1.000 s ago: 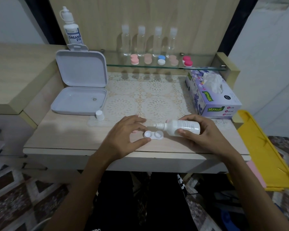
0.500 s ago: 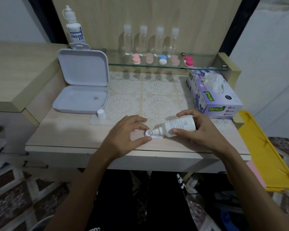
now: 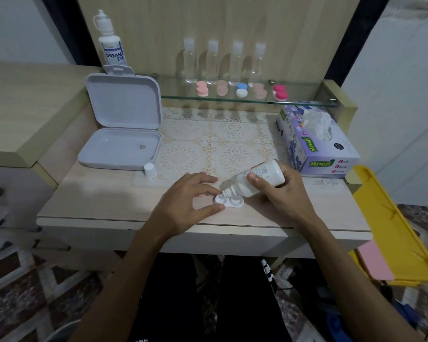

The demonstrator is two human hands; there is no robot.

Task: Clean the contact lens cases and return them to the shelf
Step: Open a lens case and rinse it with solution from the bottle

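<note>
A white two-well contact lens case [image 3: 230, 201] lies uncapped near the table's front edge. My left hand [image 3: 185, 201] pinches its left end between thumb and fingers. My right hand [image 3: 284, 193] holds a small white solution bottle [image 3: 257, 177], tilted with its nozzle down over the case's left well. The bottle's white cap [image 3: 150, 170] stands apart on the table. On the glass shelf [image 3: 307, 102] at the back sit several more lens cases, among them a pink one [image 3: 202, 89], a blue and white one [image 3: 241, 89] and a red one [image 3: 280, 92].
An open grey plastic box [image 3: 120, 134] stands at the left with a Dream Eye bottle [image 3: 111, 45] behind it. A tissue box [image 3: 316, 146] sits at the right. Several clear bottles [image 3: 213, 61] line the shelf's back. A yellow tray [image 3: 393, 223] juts out at the right.
My right hand has tipped the solution bottle from lying level to nozzle-down and moved it left over the case's left well. My left hand has kept its hold on the case.
</note>
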